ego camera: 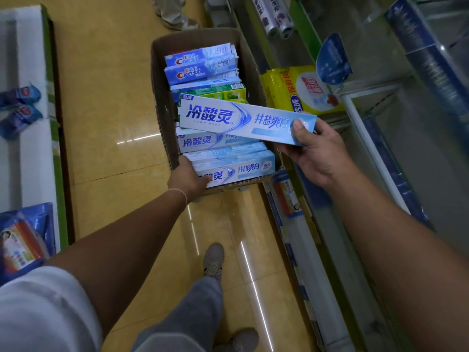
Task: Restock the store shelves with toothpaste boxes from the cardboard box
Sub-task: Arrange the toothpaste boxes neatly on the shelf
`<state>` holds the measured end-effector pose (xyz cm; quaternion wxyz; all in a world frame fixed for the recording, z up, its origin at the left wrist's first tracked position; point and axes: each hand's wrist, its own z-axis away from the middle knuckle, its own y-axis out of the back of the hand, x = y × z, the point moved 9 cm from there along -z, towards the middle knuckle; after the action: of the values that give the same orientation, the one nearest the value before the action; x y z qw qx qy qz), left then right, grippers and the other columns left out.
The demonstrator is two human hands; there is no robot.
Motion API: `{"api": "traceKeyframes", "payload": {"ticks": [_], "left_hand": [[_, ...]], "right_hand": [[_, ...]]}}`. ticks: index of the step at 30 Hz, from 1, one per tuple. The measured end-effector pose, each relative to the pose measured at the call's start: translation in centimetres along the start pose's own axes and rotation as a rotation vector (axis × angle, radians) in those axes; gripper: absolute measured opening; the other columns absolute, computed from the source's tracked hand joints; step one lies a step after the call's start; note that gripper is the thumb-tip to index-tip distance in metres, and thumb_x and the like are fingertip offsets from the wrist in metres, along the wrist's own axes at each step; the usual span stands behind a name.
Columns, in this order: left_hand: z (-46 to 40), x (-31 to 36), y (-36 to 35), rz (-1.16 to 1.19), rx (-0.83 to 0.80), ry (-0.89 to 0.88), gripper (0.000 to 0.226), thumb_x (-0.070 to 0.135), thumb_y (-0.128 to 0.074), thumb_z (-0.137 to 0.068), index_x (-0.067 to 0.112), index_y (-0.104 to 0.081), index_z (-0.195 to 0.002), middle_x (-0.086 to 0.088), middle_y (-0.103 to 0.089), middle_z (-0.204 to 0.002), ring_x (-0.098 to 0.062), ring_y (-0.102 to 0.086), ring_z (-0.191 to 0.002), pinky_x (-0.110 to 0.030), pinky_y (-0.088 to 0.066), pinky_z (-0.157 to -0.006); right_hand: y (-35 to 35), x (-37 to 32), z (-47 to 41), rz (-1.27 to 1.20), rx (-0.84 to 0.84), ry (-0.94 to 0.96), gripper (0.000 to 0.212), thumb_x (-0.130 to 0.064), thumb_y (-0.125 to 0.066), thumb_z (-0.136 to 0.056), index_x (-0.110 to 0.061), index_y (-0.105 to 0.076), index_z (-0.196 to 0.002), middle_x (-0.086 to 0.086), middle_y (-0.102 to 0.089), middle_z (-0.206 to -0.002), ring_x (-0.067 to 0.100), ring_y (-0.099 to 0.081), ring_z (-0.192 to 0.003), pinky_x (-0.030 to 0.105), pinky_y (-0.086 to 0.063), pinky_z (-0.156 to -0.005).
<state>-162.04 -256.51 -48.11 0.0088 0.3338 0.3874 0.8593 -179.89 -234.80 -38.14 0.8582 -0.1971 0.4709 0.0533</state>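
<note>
Currently my right hand (311,151) grips one 冷酸灵 toothpaste box (243,119); my left hand (189,180) pinches another (236,171) in the cardboard box (162,97), beside two Crest boxes (200,63).

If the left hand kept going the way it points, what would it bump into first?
Probably nothing new: the left hand already touches the nearest pale blue toothpaste box in the cardboard box; further on lie more boxes.

Left hand (189,177) reaching low, fingers curled in grip; right hand (313,151) raised, thumb pinching.
</note>
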Motion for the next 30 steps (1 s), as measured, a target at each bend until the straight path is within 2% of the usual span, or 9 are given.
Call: {"api": "traceKeyframes", "payload": {"ticks": [5, 10, 15, 18, 20, 22, 25, 28, 30], "left_hand": [[0.9, -0.1, -0.5, 0.172, 0.082, 0.052, 0.052, 0.015, -0.072, -0.085, 0.005, -0.037, -0.122, -0.016, -0.059, -0.122, -0.033, -0.06, -0.111, -0.038, -0.051, -0.09], [1.3, -0.8, 0.4, 0.245, 0.121, 0.043, 0.052, 0.028, -0.071, -0.087, 0.005, -0.044, -0.125, -0.014, -0.06, -0.122, -0.03, -0.059, -0.11, -0.028, -0.043, -0.082], [1.3, -1.1, 1.9, 0.405, 0.1, 0.065, 0.048, 0.05, -0.062, -0.089, 0.011, -0.055, -0.117, -0.004, -0.063, -0.109, -0.023, -0.063, -0.098, -0.038, -0.054, -0.084], [1.2, -1.3, 2.0, 0.578, 0.032, 0.12, 0.037, 0.052, -0.054, -0.093, 0.021, -0.051, -0.112, -0.004, -0.062, -0.111, -0.026, -0.064, -0.098, -0.049, -0.056, -0.086], [1.3, -0.9, 2.0, 0.591, -0.004, 0.118, 0.031, 0.048, -0.05, -0.097, 0.022, -0.047, -0.113, -0.004, -0.061, -0.11, -0.027, -0.065, -0.092, -0.05, -0.059, -0.078], [1.8, -0.2, 1.7, 0.63, -0.049, 0.121, 0.025, 0.04, -0.047, -0.101, 0.02, -0.044, -0.115, -0.003, -0.06, -0.104, -0.025, -0.066, -0.08, -0.041, -0.06, -0.058], [2.3, 1.3, 2.2, 0.668, -0.078, 0.047, 0.019, 0.032, -0.046, -0.102, 0.019, -0.044, -0.115, -0.007, -0.062, -0.107, -0.023, -0.065, -0.078, -0.031, -0.056, -0.049], [3.5, 3.4, 3.4, 0.701, -0.111, -0.069, 0.013, 0.028, -0.045, -0.103, 0.02, -0.048, -0.114, -0.011, -0.063, -0.109, -0.024, -0.063, -0.078, -0.028, -0.054, -0.052], [5.0, 5.4, 4.4, 0.707, -0.144, -0.164, 0.007, 0.026, -0.045, -0.104, 0.026, -0.051, -0.107, -0.012, -0.063, -0.108, -0.024, -0.061, -0.078, -0.031, -0.053, -0.056]], "right_hand": [[-0.1, 0.0, 0.0, 0.002, 0.022, -0.003, 0.048, -0.008, -0.065, -0.092, -0.003, -0.047, -0.136, 0.019, -0.054, -0.137, 0.034, -0.062, -0.117, 0.047, -0.058, -0.085], [-0.7, -0.3, 0.1, 0.036, 0.007, 0.0, 0.047, -0.008, -0.064, -0.092, -0.004, -0.047, -0.136, 0.019, -0.055, -0.136, 0.033, -0.062, -0.117, 0.047, -0.058, -0.088], [-1.5, -0.7, 0.6, 0.053, -0.006, -0.01, 0.046, -0.007, -0.063, -0.093, -0.005, -0.048, -0.136, 0.017, -0.057, -0.134, 0.033, -0.062, -0.117, 0.044, -0.059, -0.085], [-1.7, -0.7, 0.9, 0.049, -0.003, -0.014, 0.044, -0.008, -0.063, -0.093, -0.003, -0.049, -0.135, 0.019, -0.058, -0.133, 0.033, -0.063, -0.115, 0.045, -0.059, -0.084], [-1.7, -0.8, 1.2, 0.053, 0.002, -0.013, 0.037, -0.009, -0.062, -0.094, -0.001, -0.052, -0.129, 0.021, -0.058, -0.133, 0.033, -0.064, -0.115, 0.044, -0.059, -0.084], [-1.5, -0.8, 1.8, 0.053, 0.013, -0.016, 0.027, -0.01, -0.06, -0.095, -0.004, -0.056, -0.121, 0.021, -0.06, -0.131, 0.033, -0.063, -0.115, 0.043, -0.059, -0.084], [-0.8, -1.3, 2.8, 0.015, 0.037, -0.01, 0.024, -0.011, -0.059, -0.096, -0.004, -0.056, -0.119, 0.02, -0.064, -0.124, 0.032, -0.065, -0.112, 0.046, -0.058, -0.086], [-0.2, -2.7, 4.4, 0.032, 0.042, 0.026, 0.029, -0.013, -0.057, -0.097, -0.002, -0.054, -0.124, 0.015, -0.068, -0.114, 0.027, -0.069, -0.101, 0.04, -0.059, -0.082], [0.3, -3.9, 5.8, 0.031, 0.047, 0.065, 0.029, -0.013, -0.056, -0.098, -0.002, -0.054, -0.124, 0.014, -0.069, -0.113, 0.026, -0.069, -0.102, 0.042, -0.059, -0.085]]}}
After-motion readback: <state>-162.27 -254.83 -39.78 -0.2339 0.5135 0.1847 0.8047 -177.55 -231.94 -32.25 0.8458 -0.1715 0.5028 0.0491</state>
